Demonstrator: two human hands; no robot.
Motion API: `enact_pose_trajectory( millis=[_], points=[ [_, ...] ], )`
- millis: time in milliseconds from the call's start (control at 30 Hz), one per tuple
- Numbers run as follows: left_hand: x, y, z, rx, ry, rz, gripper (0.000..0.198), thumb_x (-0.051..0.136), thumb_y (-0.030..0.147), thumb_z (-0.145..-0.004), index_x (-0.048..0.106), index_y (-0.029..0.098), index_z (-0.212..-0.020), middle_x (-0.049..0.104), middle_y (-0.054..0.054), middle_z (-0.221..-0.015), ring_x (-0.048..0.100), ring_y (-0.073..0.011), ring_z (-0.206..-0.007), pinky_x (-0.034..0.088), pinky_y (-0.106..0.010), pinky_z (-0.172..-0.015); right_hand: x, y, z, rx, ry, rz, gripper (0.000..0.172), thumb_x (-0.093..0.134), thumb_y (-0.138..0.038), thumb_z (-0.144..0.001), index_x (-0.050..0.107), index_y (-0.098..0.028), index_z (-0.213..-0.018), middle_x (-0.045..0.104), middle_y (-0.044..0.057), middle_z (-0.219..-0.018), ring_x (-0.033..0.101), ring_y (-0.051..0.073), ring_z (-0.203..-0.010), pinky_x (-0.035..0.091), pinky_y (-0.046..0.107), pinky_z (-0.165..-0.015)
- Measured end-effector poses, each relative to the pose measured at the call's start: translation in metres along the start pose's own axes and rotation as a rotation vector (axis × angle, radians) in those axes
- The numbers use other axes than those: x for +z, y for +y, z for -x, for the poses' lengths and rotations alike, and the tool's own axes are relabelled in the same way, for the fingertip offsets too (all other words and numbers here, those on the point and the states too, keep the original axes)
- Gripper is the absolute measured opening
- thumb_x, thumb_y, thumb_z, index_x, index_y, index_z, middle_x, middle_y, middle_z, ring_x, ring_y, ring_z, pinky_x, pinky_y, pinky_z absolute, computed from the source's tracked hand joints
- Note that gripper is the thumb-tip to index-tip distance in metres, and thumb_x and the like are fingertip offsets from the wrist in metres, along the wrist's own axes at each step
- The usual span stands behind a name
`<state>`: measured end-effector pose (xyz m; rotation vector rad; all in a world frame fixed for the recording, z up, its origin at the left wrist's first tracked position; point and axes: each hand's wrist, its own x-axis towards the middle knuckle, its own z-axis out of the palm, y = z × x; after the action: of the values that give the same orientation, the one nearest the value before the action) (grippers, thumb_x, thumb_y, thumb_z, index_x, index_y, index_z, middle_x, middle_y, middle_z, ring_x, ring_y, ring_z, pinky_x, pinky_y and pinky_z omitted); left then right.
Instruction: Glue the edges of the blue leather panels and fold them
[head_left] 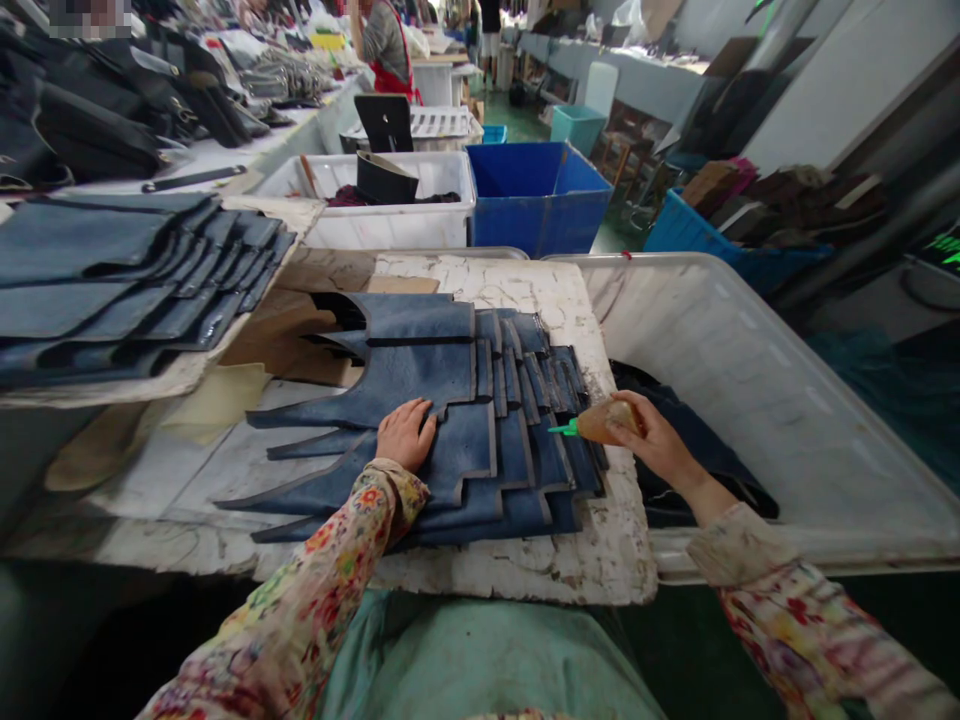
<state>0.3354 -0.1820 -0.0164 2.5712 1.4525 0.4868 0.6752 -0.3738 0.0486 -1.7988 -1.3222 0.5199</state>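
Blue leather-like pieces lie overlapped like steps on a worn white board, their dark edges fanned toward the right. My left hand rests flat on the pieces near their middle, fingers stretched out. In my right hand is a glue bottle with amber-coloured contents and a green nozzle. The bottle lies tilted sideways, its tip pointing left over the stepped edges at the right. Whether the tip touches a piece I cannot tell.
A second stack of blue pieces lies on a board at the left. To the right stands a large white bin with dark pieces inside. Behind are a white crate and a blue bin. A person in a red apron is farther back.
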Motion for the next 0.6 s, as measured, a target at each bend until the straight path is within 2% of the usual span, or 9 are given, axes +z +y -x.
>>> enact_pose_trajectory(
  millis=[67,133,300,400,500,600],
  points=[
    [-0.001,0.000,0.000,-0.001,-0.001,0.003,0.038,0.037,0.038,-0.088,0.053,0.022,-0.118,0.054,-0.003,-0.124,0.046,-0.0201,-0.115,0.034,-0.037,-0.097,0.002,-0.001,-0.008,-0.014,0.038,0.020,0.050,0.060,-0.047,-0.074,0.045,-0.024,-0.115,0.050,0.007,-0.114,0.050,0.025,-0.103,0.041,0.041,-0.094],
    [-0.001,0.000,0.000,-0.005,-0.005,0.006,0.038,0.037,0.038,-0.088,0.053,0.022,-0.118,0.053,-0.003,-0.125,0.046,-0.0200,-0.115,0.034,-0.037,-0.098,0.000,-0.003,-0.009,-0.007,0.018,0.029,0.050,0.060,-0.047,-0.073,0.045,-0.024,-0.115,0.051,0.007,-0.113,0.051,0.025,-0.101,0.043,0.040,-0.091],
    [-0.002,0.001,0.000,-0.013,-0.007,0.023,0.037,0.037,0.038,-0.088,0.053,0.023,-0.118,0.054,-0.004,-0.124,0.046,-0.0202,-0.115,0.033,-0.037,-0.098,-0.019,-0.009,0.009,0.054,-0.196,0.030,0.047,0.058,-0.047,-0.076,0.046,-0.025,-0.115,0.053,0.006,-0.110,0.053,0.025,-0.100,0.045,0.038,-0.088],
    [-0.002,0.002,0.000,-0.015,-0.006,0.029,0.037,0.037,0.038,-0.088,0.053,0.023,-0.118,0.053,-0.004,-0.125,0.046,-0.0205,-0.116,0.033,-0.037,-0.098,-0.024,-0.010,0.016,0.072,-0.260,0.039,0.046,0.057,-0.047,-0.077,0.046,-0.026,-0.116,0.054,0.006,-0.111,0.053,0.025,-0.100,0.045,0.038,-0.089],
    [-0.002,0.002,0.000,-0.014,-0.007,0.026,0.037,0.037,0.038,-0.088,0.053,0.023,-0.118,0.053,-0.004,-0.125,0.046,-0.0205,-0.116,0.033,-0.037,-0.099,-0.017,-0.008,0.009,0.038,-0.217,0.033,0.048,0.057,-0.047,-0.076,0.045,-0.025,-0.117,0.052,0.006,-0.114,0.052,0.026,-0.103,0.045,0.037,-0.089],
    [-0.003,0.001,0.000,-0.005,-0.014,0.020,0.038,0.037,0.037,-0.088,0.053,0.022,-0.118,0.053,-0.004,-0.125,0.046,-0.0202,-0.116,0.033,-0.036,-0.099,-0.005,-0.005,-0.008,0.001,-0.114,0.024,0.049,0.059,-0.048,-0.074,0.045,-0.024,-0.115,0.051,0.006,-0.113,0.051,0.025,-0.103,0.044,0.037,-0.089]
  ],
)
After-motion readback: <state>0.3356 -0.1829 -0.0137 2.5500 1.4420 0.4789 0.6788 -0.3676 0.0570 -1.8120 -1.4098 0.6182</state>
